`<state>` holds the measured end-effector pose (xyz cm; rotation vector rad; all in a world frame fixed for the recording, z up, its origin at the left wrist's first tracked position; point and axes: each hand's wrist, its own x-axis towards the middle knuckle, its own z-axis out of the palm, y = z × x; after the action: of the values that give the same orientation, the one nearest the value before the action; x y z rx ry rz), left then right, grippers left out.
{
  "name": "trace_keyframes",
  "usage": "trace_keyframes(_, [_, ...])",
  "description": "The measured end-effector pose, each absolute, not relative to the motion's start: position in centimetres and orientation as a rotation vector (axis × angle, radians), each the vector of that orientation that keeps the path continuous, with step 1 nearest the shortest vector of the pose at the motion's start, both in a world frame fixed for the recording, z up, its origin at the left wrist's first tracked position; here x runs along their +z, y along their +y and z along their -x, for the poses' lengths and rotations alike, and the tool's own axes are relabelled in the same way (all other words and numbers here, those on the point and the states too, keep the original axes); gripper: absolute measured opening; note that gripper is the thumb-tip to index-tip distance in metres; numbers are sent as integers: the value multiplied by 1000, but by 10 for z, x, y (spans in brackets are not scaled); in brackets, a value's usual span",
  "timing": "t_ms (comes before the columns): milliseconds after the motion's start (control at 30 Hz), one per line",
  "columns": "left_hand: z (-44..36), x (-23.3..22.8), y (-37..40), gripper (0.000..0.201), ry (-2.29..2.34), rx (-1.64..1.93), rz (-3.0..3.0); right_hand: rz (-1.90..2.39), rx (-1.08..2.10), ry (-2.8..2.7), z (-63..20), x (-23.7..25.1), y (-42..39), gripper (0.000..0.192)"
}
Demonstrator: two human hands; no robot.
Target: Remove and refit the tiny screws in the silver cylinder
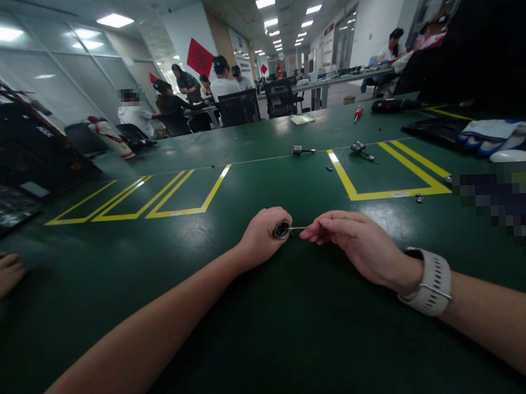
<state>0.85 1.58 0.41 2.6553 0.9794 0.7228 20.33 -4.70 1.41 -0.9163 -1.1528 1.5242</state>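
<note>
Closed around a round metal cylinder, my left hand point(264, 234) rests over the green table. The cylinder point(282, 230) shows its shiny rim and dark hollow end. My right hand point(356, 239), with a pale watch strap on its wrist, pinches a thin metal rod point(299, 228) between thumb and fingers. The rod's far tip meets the cylinder's rim; whether it goes inside I cannot tell. Farther back lie two metal cylindrical parts with shafts, one on the left point(297, 150) and one on the right point(359, 148). A small dark piece point(329, 168) lies near them.
Yellow tape point(396, 194) marks boxes on the green table point(268, 324). Small metal bits point(419, 198) lie at the right. Farther off are a red-handled tool point(358, 112), a dark power tool point(394, 105) and gloves point(495, 133). Another person's hand point(4, 275) is at the left edge.
</note>
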Motion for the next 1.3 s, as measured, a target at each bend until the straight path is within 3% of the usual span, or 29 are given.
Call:
trace_keyframes(633, [-11, 5, 15, 9, 1153, 775, -2588, 985, 1307, -1204, -203, 10, -49, 23])
trace_keyframes(1300, [-11, 3, 15, 8, 1025, 761, -2581, 895, 1157, -1252, -206, 1, -50, 23])
